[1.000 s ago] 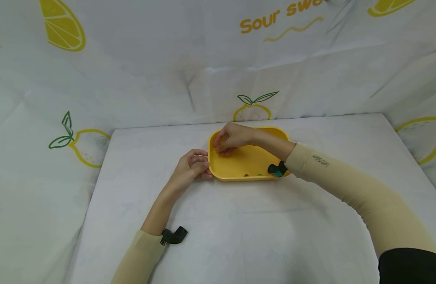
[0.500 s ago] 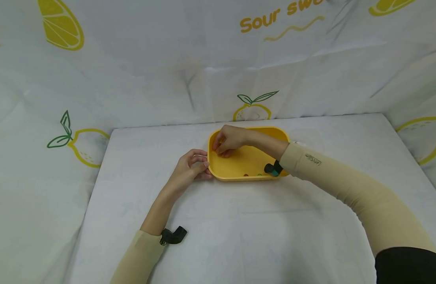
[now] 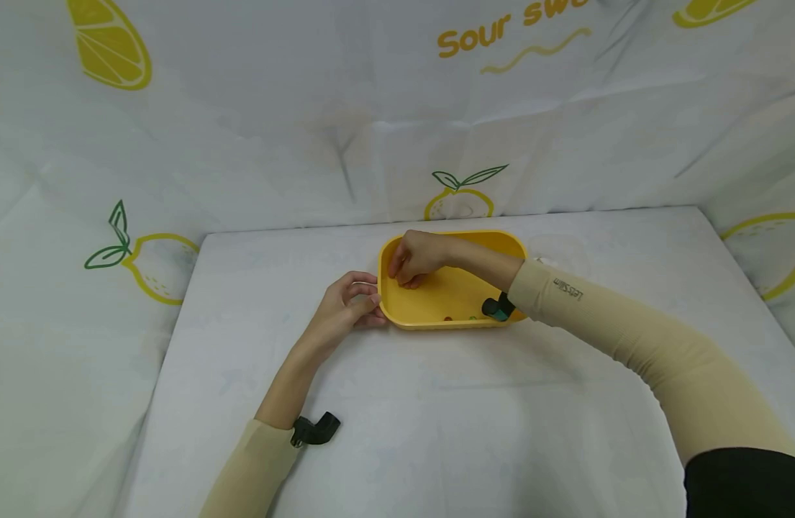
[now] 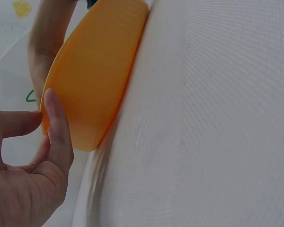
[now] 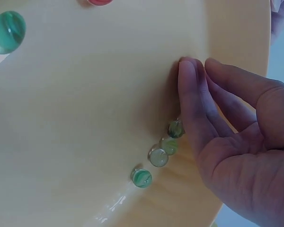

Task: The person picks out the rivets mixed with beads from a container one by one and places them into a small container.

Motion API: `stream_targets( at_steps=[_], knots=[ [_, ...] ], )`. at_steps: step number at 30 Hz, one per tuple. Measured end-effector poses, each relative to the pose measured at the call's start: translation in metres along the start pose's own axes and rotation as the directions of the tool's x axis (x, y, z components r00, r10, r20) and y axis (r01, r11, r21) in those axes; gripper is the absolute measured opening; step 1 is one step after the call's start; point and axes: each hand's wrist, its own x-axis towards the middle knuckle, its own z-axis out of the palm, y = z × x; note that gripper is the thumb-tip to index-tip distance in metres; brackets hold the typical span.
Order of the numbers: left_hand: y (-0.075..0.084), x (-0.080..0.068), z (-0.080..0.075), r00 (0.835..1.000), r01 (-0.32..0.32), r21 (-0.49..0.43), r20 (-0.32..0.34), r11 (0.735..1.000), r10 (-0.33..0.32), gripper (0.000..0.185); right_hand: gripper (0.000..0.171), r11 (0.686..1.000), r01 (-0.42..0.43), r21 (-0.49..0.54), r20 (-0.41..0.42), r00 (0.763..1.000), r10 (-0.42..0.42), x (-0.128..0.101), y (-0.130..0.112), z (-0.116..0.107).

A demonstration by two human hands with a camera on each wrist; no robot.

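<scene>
Marbles [image 5: 159,157], 4 small greenish ones, lie at the yellow tray's [image 3: 436,302] left end. Right hand [image 3: 418,257] rests straight fingertips beside them; left hand [image 3: 345,306] pinches the rim. Gather them gently, tray held steady.

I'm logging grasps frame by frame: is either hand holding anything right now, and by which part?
The left hand pinches the yellow tray at its left rim. The right hand touches the small marbles inside the tray with its fingertips; no marble is visibly gripped.
</scene>
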Motion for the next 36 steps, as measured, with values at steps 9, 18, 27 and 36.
stream_targets(
  at_steps=[9,18,27,36],
  knots=[
    [0.0003,0.0003,0.0000,1.000,0.006,-0.003,-0.004,1.000,-0.006,0.039,0.014,1.000,0.024,-0.018,-0.014,1.000,-0.024,0.0009,0.0010,0.0000],
    [0.0004,0.0003,0.0005,1.000,0.002,-0.006,0.000,1.000,-0.002,0.038,0.012,0.998,0.013,-0.066,-0.013,1.000,-0.014,-0.0014,0.0027,-0.0029],
    [0.0010,0.0002,0.0009,1.000,0.007,-0.008,-0.003,1.000,-0.007,0.037,0.012,0.995,0.008,-0.101,-0.031,0.999,-0.011,-0.0044,0.0001,-0.0036],
    [0.0014,-0.0008,0.0014,1.000,0.006,-0.015,-0.003,1.000,-0.006,0.038,0.010,0.992,-0.008,-0.123,-0.031,1.000,0.004,0.0006,0.0010,-0.0004]
  ],
)
